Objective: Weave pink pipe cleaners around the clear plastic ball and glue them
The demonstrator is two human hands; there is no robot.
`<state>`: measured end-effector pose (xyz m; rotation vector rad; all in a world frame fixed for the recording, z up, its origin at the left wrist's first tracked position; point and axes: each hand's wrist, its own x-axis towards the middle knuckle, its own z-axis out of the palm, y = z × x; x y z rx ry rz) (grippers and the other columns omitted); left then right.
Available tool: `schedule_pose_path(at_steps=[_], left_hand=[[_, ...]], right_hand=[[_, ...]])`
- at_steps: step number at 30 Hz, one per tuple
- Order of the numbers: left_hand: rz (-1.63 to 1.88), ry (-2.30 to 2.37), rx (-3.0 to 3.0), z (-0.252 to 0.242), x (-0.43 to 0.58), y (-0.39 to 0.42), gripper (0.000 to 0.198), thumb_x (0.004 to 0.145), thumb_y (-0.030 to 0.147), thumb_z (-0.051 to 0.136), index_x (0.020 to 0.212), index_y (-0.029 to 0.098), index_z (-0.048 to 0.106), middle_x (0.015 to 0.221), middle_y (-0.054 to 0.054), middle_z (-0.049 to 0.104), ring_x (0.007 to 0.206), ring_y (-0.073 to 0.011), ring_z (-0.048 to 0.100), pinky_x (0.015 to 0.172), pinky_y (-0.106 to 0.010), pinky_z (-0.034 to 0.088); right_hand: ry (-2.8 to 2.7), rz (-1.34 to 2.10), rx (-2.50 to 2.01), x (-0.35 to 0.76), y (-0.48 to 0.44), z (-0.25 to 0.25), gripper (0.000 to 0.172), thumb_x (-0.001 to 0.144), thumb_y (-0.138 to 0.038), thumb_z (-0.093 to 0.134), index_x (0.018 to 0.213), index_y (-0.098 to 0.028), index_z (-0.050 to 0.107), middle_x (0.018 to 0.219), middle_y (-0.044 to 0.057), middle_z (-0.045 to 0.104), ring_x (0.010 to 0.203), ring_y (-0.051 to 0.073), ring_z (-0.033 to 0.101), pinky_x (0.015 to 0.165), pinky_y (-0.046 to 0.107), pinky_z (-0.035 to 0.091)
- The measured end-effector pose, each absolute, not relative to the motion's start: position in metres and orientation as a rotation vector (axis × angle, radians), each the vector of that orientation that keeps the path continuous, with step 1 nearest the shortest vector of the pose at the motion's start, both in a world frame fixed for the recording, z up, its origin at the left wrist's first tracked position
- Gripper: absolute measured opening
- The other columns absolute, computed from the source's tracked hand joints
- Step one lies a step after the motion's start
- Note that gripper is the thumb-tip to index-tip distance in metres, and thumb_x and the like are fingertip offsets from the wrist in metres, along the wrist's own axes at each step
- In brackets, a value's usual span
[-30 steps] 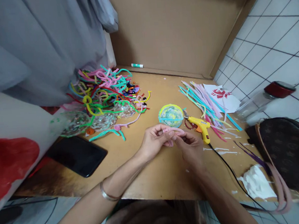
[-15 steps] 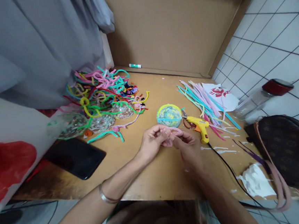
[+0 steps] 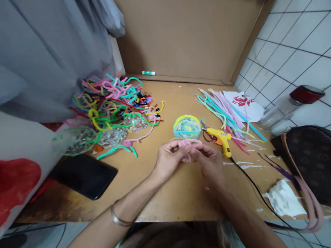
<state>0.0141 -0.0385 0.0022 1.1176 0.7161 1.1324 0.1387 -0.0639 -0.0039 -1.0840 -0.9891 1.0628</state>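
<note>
Between the fingertips of both hands is a bent pink pipe cleaner (image 3: 195, 142), looped back on itself. My left hand (image 3: 172, 156) pinches it from the left, a metal bangle on that wrist. From the right, my right hand (image 3: 209, 158) pinches the same piece, its thumb close to the other thumb. Just beyond my fingers lies a round dome-like piece (image 3: 187, 126) with a yellow rim and a light blue strip across it. Beside that rests a yellow glue gun (image 3: 220, 139), its nozzle toward the round piece.
Tangled colored pipe cleaners (image 3: 113, 93) and clear domes (image 3: 113, 137) fill the left. A black phone (image 3: 84, 176) lies nearer. Straight pipe cleaners (image 3: 224, 107), a glass bottle (image 3: 291, 105), a brown bag (image 3: 311, 165) and crumpled tissue (image 3: 285, 200) sit right. A glue stick (image 3: 148, 73) is behind.
Both hands stay almost in place, still pinching the pink pipe cleaner, with only slight finger movement. The view has shifted very little.
</note>
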Motion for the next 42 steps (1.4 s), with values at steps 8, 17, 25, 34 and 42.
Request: schedule_pose_path(at_steps=[8, 17, 25, 34, 42], left_hand=[[1.205, 0.812, 0.918, 0.002, 0.01, -0.027, 0.04, 0.064, 0.049, 0.08, 0.072, 0.012, 0.069, 0.06, -0.001, 0.063, 0.052, -0.0076, 0.053, 0.048, -0.018, 0.039], [1.251, 0.825, 0.94, 0.0, 0.009, -0.023, 0.041, 0.064, 0.05, 0.08, 0.069, 0.012, 0.066, 0.056, 0.0, 0.06, 0.049, -0.0068, 0.05, 0.046, -0.018, 0.036], [1.097, 0.937, 1.25, -0.008, 0.008, -0.024, 0.038, 0.074, 0.049, 0.071, 0.077, 0.012, 0.069, 0.061, -0.002, 0.065, 0.054, -0.0115, 0.056, 0.054, -0.022, 0.044], [0.789, 0.774, 1.349, -0.004, 0.006, -0.03, 0.033, 0.075, 0.044, 0.072, 0.074, 0.011, 0.068, 0.065, -0.004, 0.065, 0.061, -0.0127, 0.057, 0.06, -0.023, 0.044], [0.693, 0.639, 1.338, 0.009, 0.005, -0.035, 0.03, 0.076, 0.041, 0.07, 0.078, 0.011, 0.072, 0.06, -0.002, 0.06, 0.053, -0.0083, 0.043, 0.051, -0.021, 0.03]], right_hand=[[-1.17, 0.928, -1.247, 0.143, -0.07, 0.001, 0.024, 0.08, -0.04, 0.066, 0.079, -0.018, 0.076, 0.057, -0.002, 0.057, 0.053, 0.012, 0.049, 0.052, 0.024, 0.04], [-1.48, 0.53, -1.221, 0.135, -0.077, 0.004, 0.013, 0.084, -0.025, 0.062, 0.084, -0.021, 0.074, 0.067, 0.001, 0.063, 0.06, 0.014, 0.056, 0.054, 0.026, 0.043], [-1.821, -0.397, -1.178, 0.155, -0.074, 0.0, 0.009, 0.088, -0.014, 0.061, 0.085, -0.021, 0.066, 0.072, 0.002, 0.066, 0.068, 0.016, 0.058, 0.071, 0.033, 0.039], [-1.743, 0.072, -1.18, 0.171, -0.065, 0.016, 0.018, 0.091, -0.021, 0.055, 0.077, -0.021, 0.066, 0.071, 0.001, 0.061, 0.066, 0.016, 0.055, 0.061, 0.029, 0.042], [-1.581, 0.359, -1.179, 0.176, -0.061, 0.014, 0.014, 0.086, -0.024, 0.061, 0.074, -0.022, 0.067, 0.069, -0.001, 0.061, 0.066, 0.015, 0.055, 0.061, 0.028, 0.043]])
